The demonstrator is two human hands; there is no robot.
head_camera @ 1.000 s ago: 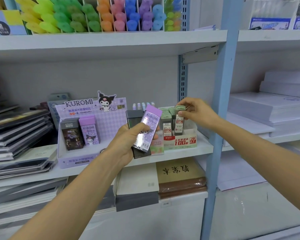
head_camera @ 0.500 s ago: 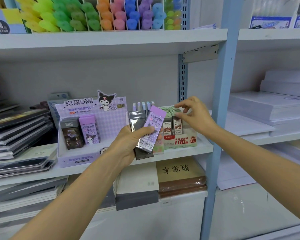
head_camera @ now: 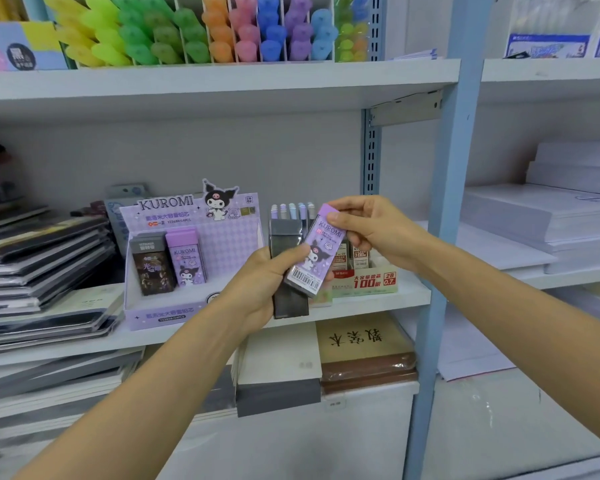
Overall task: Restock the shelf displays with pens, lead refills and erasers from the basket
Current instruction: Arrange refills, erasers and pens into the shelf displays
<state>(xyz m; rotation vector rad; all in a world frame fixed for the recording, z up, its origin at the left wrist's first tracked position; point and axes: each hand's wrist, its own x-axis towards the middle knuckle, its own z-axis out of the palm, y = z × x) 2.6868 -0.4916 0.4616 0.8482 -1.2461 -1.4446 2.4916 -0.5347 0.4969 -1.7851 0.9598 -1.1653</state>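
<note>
Purple refill case (head_camera: pixel 315 253): left hand (head_camera: pixel 260 289) grips its base, right hand (head_camera: pixel 373 231) pinches its top.

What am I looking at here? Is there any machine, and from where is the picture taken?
There is no machine: a person films with a camera worn on the head, looking down at both arms. The left hand holds a dark case with a purple case of lead refills against it; the right hand has its grip on the purple case's upper end. On the shelf stand a Kuromi display box with two cases and a refill box; notebooks lie stacked at the left.
</note>
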